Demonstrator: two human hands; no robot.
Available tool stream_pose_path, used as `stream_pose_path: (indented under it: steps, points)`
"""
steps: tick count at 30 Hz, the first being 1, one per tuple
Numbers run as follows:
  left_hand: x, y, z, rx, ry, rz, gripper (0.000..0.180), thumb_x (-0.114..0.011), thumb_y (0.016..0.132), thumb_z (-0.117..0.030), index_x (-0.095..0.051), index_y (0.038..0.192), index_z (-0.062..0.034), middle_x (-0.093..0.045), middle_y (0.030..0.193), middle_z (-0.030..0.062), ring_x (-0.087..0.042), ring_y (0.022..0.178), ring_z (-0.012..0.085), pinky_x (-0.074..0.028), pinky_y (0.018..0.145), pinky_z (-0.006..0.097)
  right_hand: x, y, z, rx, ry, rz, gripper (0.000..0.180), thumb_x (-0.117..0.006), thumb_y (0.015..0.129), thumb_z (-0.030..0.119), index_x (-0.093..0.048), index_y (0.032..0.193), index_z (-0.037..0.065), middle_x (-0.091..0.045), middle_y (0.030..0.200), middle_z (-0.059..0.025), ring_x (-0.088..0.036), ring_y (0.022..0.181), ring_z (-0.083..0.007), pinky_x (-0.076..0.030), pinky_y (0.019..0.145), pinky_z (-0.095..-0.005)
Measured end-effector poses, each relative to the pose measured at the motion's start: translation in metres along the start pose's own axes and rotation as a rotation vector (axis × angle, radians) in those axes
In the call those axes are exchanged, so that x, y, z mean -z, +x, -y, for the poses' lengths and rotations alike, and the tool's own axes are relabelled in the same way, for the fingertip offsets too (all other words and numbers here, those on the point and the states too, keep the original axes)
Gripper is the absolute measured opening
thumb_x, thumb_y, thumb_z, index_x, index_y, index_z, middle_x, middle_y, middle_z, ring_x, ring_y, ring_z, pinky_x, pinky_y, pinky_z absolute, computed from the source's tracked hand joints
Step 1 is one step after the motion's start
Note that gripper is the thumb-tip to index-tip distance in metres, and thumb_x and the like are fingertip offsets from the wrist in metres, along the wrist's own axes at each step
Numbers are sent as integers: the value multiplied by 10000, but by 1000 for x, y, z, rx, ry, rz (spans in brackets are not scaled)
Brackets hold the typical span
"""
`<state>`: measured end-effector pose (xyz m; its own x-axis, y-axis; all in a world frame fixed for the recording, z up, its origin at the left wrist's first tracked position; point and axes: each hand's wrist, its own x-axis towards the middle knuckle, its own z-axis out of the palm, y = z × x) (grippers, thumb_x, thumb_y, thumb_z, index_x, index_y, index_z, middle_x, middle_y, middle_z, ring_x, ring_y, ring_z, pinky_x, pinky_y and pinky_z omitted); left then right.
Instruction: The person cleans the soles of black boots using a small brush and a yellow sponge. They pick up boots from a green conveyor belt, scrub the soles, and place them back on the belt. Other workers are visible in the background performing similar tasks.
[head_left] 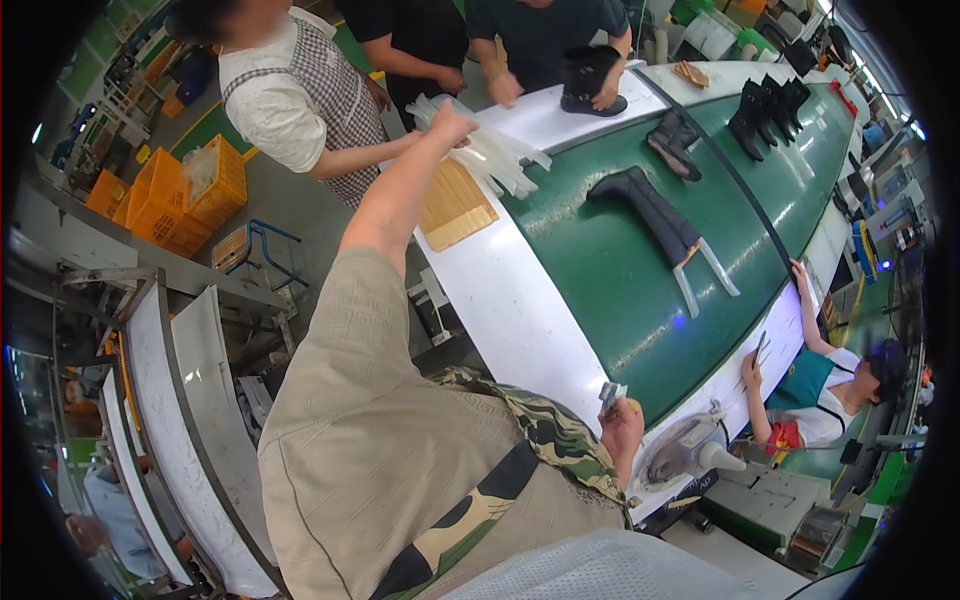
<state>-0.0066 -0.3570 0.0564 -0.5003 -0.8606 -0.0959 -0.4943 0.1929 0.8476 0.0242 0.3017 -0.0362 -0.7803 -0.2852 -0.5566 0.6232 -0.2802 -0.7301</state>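
My left arm reaches out to the far side, where my left hand [452, 125] is closed at a bundle of translucent plastic strips [500, 150]. A co-worker's forearm comes in beside it, toward the same strips. The strips lie over the white table edge next to a tan board [455, 205]. Close to my body, my right hand [622, 430] is curled round a small grey-green piece [612, 395] whose kind I cannot make out. On the green belt [590, 290] lies a tall black boot [645, 205] with two pale strips sticking out of its shaft.
A low dark boot [675, 142] and several upright black boots [765, 115] stand farther along the belt. Across it, a person holds another black boot [590, 80]. A white-nozzled container [690, 455] stands right of me. Orange crates [170, 205] are at left; a person works at right.
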Motion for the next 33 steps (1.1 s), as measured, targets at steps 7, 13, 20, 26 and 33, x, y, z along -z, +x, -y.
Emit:
stream_pose_path:
  steps: [7, 13, 20, 26, 33]
  points:
    - [-63, -53, 82, -25, 260, 724, 239, -722, 794, -240, -683, 884, -21, -704, 823, 110, -683, 606, 203, -560, 535, 351, -3, 12, -4, -7, 35, 45, 141, -669, 898, 107, -549, 935, 41, -635, 805, -85, -597, 628, -202, -514, 568, -345]
    - [-146, -221, 171, 302, 226, 1151, 260, -712, 847, -235, -688, 963, -4, -723, 876, 119, -719, 704, 239, -595, 579, 368, -9, 11, -3, -24, 34, 20, 134, -670, 897, 103, -552, 925, 44, -636, 792, -88, -597, 610, -201, -516, 566, -333]
    - [-150, -293, 184, 489, 1, 1006, 245, -706, 857, -209, -662, 826, 31, -713, 787, 150, -685, 557, 240, -548, 468, 346, -2, 14, -4, -30, 37, 21, 125, -666, 903, 102, -558, 922, 43, -643, 805, -84, -602, 624, -195, -528, 570, -335]
    - [-148, -291, 188, 500, -98, 1003, 236, -709, 818, -207, -672, 838, 25, -691, 734, 135, -684, 547, 240, -537, 442, 356, 1, 18, -8, -47, -12, 35, 133, -667, 911, 144, -561, 915, 64, -650, 816, -85, -604, 646, -212, -509, 573, -339]
    - [-150, -289, 194, 497, -111, 990, 223, -706, 826, -195, -672, 843, 25, -695, 739, 140, -685, 548, 241, -539, 444, 357, -3, 21, -5, -49, 4, 48, 122, -668, 898, 95, -567, 945, 44, -652, 825, -85, -610, 638, -196, -535, 568, -339]
